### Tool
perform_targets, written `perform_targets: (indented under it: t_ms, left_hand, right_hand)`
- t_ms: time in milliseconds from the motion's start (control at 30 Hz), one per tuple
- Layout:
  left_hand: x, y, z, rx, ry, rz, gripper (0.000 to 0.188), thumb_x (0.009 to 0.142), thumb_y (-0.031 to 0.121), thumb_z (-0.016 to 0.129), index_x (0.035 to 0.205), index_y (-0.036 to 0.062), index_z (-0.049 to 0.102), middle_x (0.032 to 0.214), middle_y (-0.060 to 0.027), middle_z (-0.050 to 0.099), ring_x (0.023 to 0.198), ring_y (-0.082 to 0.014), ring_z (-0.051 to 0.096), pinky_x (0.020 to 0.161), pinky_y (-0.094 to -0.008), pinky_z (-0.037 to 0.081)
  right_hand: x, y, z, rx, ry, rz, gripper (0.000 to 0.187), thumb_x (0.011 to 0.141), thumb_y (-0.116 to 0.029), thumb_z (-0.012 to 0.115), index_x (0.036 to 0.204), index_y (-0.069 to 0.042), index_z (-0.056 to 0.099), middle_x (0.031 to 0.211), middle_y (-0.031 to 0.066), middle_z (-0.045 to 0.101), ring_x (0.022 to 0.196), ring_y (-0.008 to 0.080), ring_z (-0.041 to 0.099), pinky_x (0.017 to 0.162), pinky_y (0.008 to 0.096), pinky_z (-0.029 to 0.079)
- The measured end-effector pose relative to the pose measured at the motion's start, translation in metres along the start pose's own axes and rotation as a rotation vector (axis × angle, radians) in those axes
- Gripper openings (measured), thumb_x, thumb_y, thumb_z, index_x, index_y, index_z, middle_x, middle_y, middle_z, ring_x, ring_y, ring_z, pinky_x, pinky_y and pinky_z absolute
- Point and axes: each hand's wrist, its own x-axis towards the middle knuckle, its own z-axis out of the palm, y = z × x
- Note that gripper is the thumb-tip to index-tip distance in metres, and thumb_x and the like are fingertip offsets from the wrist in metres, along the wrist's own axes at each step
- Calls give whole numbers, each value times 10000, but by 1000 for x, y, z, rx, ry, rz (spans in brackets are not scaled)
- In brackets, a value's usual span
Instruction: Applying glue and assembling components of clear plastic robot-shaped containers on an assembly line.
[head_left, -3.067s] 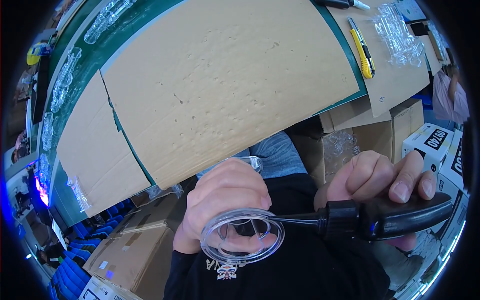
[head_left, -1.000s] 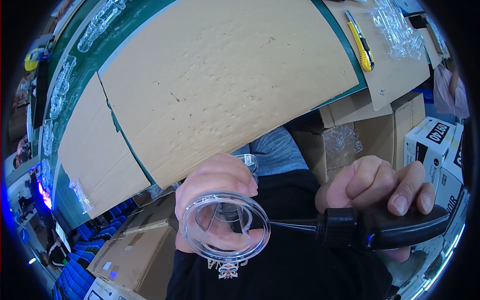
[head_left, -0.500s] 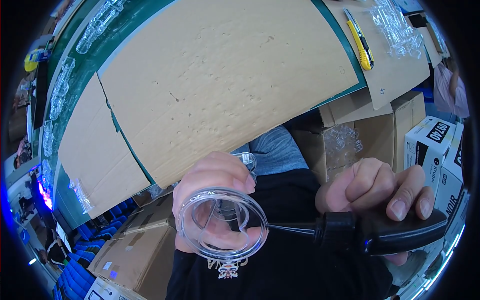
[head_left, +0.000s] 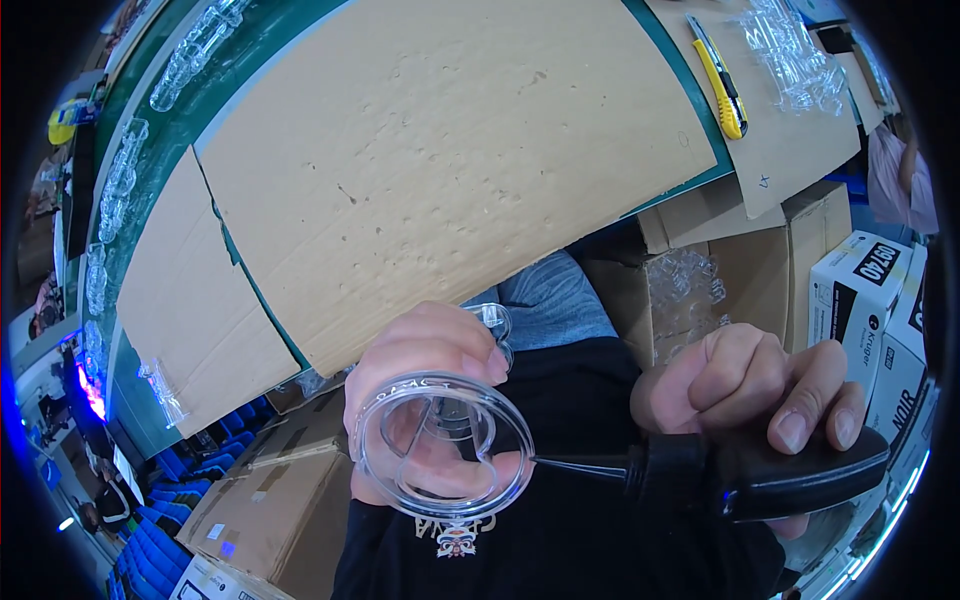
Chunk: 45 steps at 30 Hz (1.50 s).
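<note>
My left hand [head_left: 425,345] is closed around a clear plastic part with a wide round rim [head_left: 516,435], its opening turned toward me. Behind my fingers another bit of clear plastic [head_left: 494,316] shows, probably the same part. My right hand [head_left: 735,385] grips a black squeeze bottle [head_left: 810,478], lying nearly level, with two fingertips on top of it. The bottle's thin, clear nozzle [head_left: 590,465] points left, and its tip meets the right side of the rim in this view; whether it touches cannot be told. My palms and most of the left fingers are hidden.
A brown cardboard sheet [head_left: 430,150] covers the green table ahead. A yellow utility knife [head_left: 722,85] and a heap of clear plastic parts [head_left: 790,55] lie far right. An open carton [head_left: 745,280] with clear pieces stands right; a closed carton [head_left: 270,500] stands left.
My right hand and the bottle have shifted slightly down, and the bottle has tilted a little. The left hand and clear part have barely moved.
</note>
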Motion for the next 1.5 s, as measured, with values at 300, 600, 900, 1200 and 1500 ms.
perform_targets:
  t_ms: [300,600,900,1200,1500]
  left_hand:
    - [1,0,2,48,19,13,765,474,221,875,1097,6,488,908,-119,576,793,-224,589,690,-340,485]
    - [-1,13,2,158,-21,-161,542,518,161,888,954,28,594,940,-96,576,827,-242,603,724,-333,501]
    - [-7,2,19,-54,124,-145,340,620,118,841,882,38,641,839,-76,655,779,-224,644,698,-308,521]
    - [-1,5,17,15,60,-105,272,622,95,827,823,52,647,773,-55,683,686,-192,641,662,-285,519]
    - [-1,8,17,7,40,-121,259,623,85,819,820,55,655,774,-46,678,682,-188,632,651,-276,510]
  right_hand:
    - [4,0,1,-58,13,-1,589,729,-315,813,1160,-49,511,975,84,548,348,93,292,300,227,234]
    - [9,13,-13,77,44,70,586,830,-357,708,1259,-60,443,1034,125,537,411,124,442,317,223,321]
    - [13,10,-28,123,-167,152,664,861,-360,677,1361,-106,322,1145,166,505,540,147,535,479,271,456]
    - [16,13,-20,-2,-193,146,618,844,-384,672,1306,-70,409,1092,127,536,488,132,445,366,230,356]
    - [15,12,-19,-30,-195,142,623,822,-389,684,1291,-63,433,1083,120,542,470,114,414,361,231,305]
